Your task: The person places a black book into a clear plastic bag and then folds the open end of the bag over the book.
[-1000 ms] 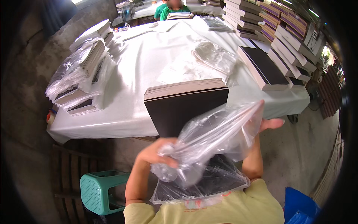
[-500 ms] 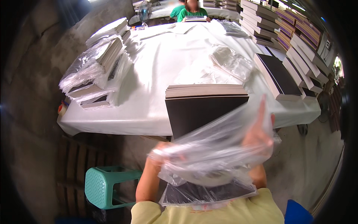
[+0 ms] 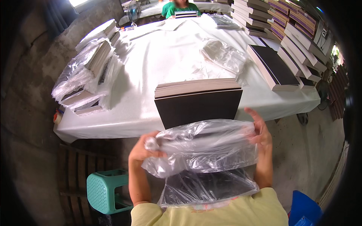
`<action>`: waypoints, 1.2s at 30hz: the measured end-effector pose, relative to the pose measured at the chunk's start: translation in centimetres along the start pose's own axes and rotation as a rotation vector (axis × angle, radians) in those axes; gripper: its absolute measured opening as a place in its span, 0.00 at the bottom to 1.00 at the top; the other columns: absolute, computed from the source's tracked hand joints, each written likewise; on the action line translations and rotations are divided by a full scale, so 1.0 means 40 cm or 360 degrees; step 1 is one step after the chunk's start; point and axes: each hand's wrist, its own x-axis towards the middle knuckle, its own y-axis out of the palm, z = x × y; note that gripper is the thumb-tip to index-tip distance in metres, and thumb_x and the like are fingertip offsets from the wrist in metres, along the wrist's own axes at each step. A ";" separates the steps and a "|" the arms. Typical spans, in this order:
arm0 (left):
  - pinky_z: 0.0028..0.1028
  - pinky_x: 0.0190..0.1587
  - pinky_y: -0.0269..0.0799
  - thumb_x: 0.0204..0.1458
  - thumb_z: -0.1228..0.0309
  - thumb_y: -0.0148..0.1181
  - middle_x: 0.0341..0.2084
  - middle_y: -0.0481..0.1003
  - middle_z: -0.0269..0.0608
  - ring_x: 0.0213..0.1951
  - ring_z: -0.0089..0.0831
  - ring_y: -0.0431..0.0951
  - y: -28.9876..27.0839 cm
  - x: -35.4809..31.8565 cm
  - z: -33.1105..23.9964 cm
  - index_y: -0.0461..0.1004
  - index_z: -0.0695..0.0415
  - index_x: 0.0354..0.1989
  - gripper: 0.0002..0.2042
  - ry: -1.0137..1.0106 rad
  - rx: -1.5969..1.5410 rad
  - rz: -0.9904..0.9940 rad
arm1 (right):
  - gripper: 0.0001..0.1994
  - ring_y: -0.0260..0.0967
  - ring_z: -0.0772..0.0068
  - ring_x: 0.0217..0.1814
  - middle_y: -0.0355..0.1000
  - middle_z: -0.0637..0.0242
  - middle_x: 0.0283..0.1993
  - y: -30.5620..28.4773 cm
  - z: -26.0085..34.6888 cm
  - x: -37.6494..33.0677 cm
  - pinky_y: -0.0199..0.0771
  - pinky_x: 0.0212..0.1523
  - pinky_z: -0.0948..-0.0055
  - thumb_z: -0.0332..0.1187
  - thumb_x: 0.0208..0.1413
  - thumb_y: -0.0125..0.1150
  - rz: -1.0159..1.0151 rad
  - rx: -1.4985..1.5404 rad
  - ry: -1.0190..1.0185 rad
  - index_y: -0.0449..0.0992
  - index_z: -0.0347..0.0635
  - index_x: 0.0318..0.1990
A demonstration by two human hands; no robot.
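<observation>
A crumpled clear plastic bag [image 3: 220, 160] stretches across in front of me, its upper edge bunched between my two hands. My left hand [image 3: 145, 148] grips the bag's left side with the fingers curled. On the other side, my right hand [image 3: 261, 132] holds the bag's edge, its index finger sticking out past the plastic. Below, against my shirt, a black flat panel [image 3: 215, 186] shows through clear plastic. Just beyond the bag, a stack of black-faced boards [image 3: 198, 107] with pale edges stands at the table's near edge; the bag hides its lower part.
The white-covered table [image 3: 151, 75] carries plastic-wrapped stacks [image 3: 83, 71] at left and a pile of clear bags [image 3: 224, 56]. Thick black-topped blocks [image 3: 273, 67] stand at right. A green stool [image 3: 107, 192] is at lower left, something blue [image 3: 303, 207] at lower right. Another person [image 3: 183, 9] sits beyond.
My right hand has come down, lowering the raised side of the bag, which now spans more level between my hands. The view has shifted slightly.
</observation>
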 end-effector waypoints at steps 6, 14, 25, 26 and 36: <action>0.23 0.30 0.66 0.23 0.90 0.57 0.32 0.65 0.36 0.31 0.25 0.68 0.034 0.088 -0.058 0.67 0.55 0.45 0.32 0.0548 0.1034 -0.0979 | 0.31 0.52 0.85 0.23 0.54 0.76 0.26 0.056 -0.043 0.070 0.56 0.23 0.86 0.13 0.34 0.55 -0.0672 -0.1327 -0.0357 0.66 0.47 0.51; 0.27 0.25 0.66 0.25 0.91 0.50 0.35 0.66 0.44 0.36 0.33 0.69 0.054 0.128 -0.010 0.72 0.58 0.43 0.29 0.1205 0.1684 -0.1256 | 0.32 0.60 0.71 0.31 0.53 0.64 0.38 0.044 -0.065 0.155 0.65 0.28 0.70 0.15 0.34 0.59 -0.1109 -0.2308 -0.1100 0.66 0.50 0.52; 0.21 0.24 0.65 0.37 0.70 0.56 0.22 0.73 0.43 0.23 0.26 0.73 -0.003 -0.046 -0.086 0.71 0.65 0.29 0.12 0.0558 0.0770 -0.0308 | 0.16 0.59 0.77 0.21 0.60 0.68 0.31 0.091 -0.024 0.046 0.57 0.17 0.76 0.23 0.31 0.68 -0.1079 -0.2168 -0.1216 0.75 0.46 0.33; 0.22 0.22 0.63 0.35 0.73 0.56 0.19 0.72 0.42 0.20 0.26 0.70 -0.007 -0.046 -0.085 0.71 0.65 0.27 0.09 0.0299 0.0264 -0.0225 | 0.10 0.59 0.80 0.20 0.61 0.70 0.27 0.115 -0.004 0.042 0.57 0.18 0.81 0.20 0.33 0.65 -0.1050 -0.2088 -0.1167 0.74 0.41 0.27; 0.22 0.39 0.65 0.41 0.69 0.61 0.29 0.72 0.37 0.35 0.23 0.70 -0.004 0.021 0.095 0.69 0.61 0.39 0.17 -0.0714 -0.0106 0.0498 | 0.21 0.67 0.76 0.29 0.69 0.63 0.32 -0.051 -0.028 -0.051 0.69 0.28 0.79 0.26 0.43 0.59 -0.0171 0.0412 0.0630 0.63 0.41 0.48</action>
